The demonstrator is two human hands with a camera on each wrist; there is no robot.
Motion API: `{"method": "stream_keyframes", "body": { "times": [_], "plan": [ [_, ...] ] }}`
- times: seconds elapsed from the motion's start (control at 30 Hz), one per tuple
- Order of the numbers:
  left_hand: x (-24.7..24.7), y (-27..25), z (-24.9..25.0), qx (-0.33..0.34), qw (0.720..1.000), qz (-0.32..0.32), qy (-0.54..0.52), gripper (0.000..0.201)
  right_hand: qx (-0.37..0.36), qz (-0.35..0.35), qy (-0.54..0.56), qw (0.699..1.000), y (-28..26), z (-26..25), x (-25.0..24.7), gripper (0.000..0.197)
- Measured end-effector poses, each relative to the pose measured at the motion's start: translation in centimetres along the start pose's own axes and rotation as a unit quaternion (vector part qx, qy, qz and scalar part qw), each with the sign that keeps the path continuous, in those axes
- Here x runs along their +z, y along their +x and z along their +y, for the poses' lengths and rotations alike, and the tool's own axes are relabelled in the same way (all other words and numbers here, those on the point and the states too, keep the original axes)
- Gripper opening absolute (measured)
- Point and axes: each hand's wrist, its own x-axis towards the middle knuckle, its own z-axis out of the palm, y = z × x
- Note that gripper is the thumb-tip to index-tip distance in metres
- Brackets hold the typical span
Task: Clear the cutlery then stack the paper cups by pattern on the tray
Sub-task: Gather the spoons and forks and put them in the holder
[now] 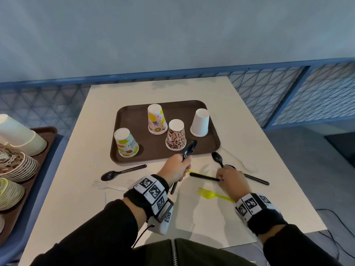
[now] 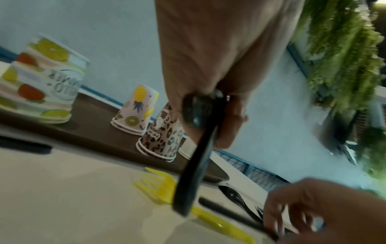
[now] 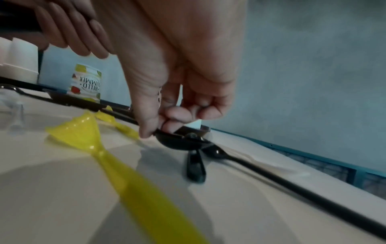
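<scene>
Four upturned paper cups stand on the brown tray (image 1: pixel 194 104): a fruit-print cup (image 1: pixel 126 144), a pineapple cup (image 1: pixel 156 120), a leopard cup (image 1: pixel 175 136) and a white cup (image 1: pixel 200 122). My left hand (image 1: pixel 183 167) grips a black spoon (image 1: pixel 189 148) by its handle, bowl raised over the tray's near edge; the same black spoon (image 2: pixel 195 153) fills the left wrist view. My right hand (image 1: pixel 221 178) pinches another black spoon (image 1: pixel 203 177) that lies on the table. In the right wrist view thumb and fingertips (image 3: pixel 146 132) hold that spoon (image 3: pixel 183 142) at its bowl end.
Loose cutlery lies on the white table (image 1: pixel 115 217): a yellow fork (image 1: pixel 210 194), two black spoons (image 1: pixel 218 159) on the right, a black spoon (image 1: pixel 123 172) on the left, a white fork (image 1: pixel 107 186) and a white spoon (image 1: pixel 247 166). A second tray with cup stacks (image 1: pixel 19 162) sits far left.
</scene>
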Motion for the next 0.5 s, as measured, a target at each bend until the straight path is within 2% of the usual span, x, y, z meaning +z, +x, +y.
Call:
{"method": "stream_keyframes", "body": {
  "times": [0.1, 0.17, 0.27, 0.37, 0.43, 0.5],
  "plan": [
    [0.6, 0.5, 1.2, 0.073, 0.987, 0.007, 0.141, 0.031, -0.064, 0.090, 0.051, 0.993, 0.3, -1.1, -1.0, 0.010],
    [1.3, 1.0, 2.0, 0.082, 0.973, -0.024, 0.214, 0.031, -0.117, 0.128, 0.061, 0.983, 0.5, -2.1, -1.5, 0.013],
    [2.2, 1.6, 2.2, 0.070, 0.973, -0.072, 0.210, 0.030, -0.158, 0.165, 0.096, 0.969, 0.8, -2.5, -2.4, 0.014],
    [2.1, 2.0, 1.7, 0.054, 0.971, -0.047, 0.228, 0.028, -0.121, 0.197, 0.191, 0.954, 0.9, -0.4, -3.1, 0.027],
    [1.6, 1.9, 1.2, 0.034, 0.974, -0.037, 0.222, 0.028, -0.059, 0.206, 0.219, 0.952, 1.3, 2.1, -2.9, 0.026],
    [1.0, 1.7, 0.8, 0.015, 0.977, -0.027, 0.212, 0.025, 0.023, 0.159, 0.189, 0.969, 1.6, 4.8, -2.3, 0.024]
  ]
}}
